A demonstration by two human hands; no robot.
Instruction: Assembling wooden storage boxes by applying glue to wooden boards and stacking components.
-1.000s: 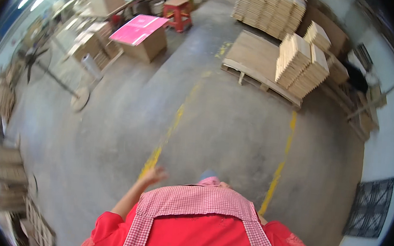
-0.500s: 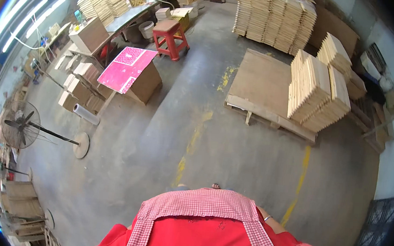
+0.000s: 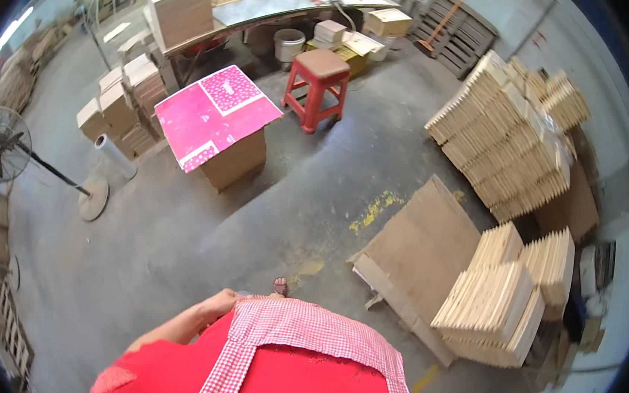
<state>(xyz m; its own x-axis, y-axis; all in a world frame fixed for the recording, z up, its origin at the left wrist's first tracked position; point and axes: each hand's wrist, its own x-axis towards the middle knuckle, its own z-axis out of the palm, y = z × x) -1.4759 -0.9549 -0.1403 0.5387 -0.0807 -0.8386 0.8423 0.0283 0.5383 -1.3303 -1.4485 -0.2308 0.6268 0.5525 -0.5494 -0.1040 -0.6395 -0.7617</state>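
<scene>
My left hand [image 3: 218,305] shows at the upper left edge of my red checked apron [image 3: 311,325], its forearm coming out of a red sleeve. The fingers are blurred and partly hidden by the apron, so whether they hold anything cannot be seen. Out of sight is my right hand. Ahead of me stands a cardboard box [image 3: 237,161] with a pink printed sheet [image 3: 215,113] lying over its top. Beyond it is a red stool [image 3: 315,84] with a brown seat. My foot in a sandal [image 3: 280,286] shows on the floor just past the apron.
To the right, a pallet covered with cardboard [image 3: 422,243] bears stacks of wooden boards [image 3: 488,301]. Taller board stacks [image 3: 503,138] stand behind it. A long worktable [image 3: 270,14] runs along the back. On the left are a pedestal fan [image 3: 1,145] and a roll of film [image 3: 116,157].
My view has turned left, and the box and stool appear nearer. My left forearm and hand have come into sight, while the right arm has gone out of view.
</scene>
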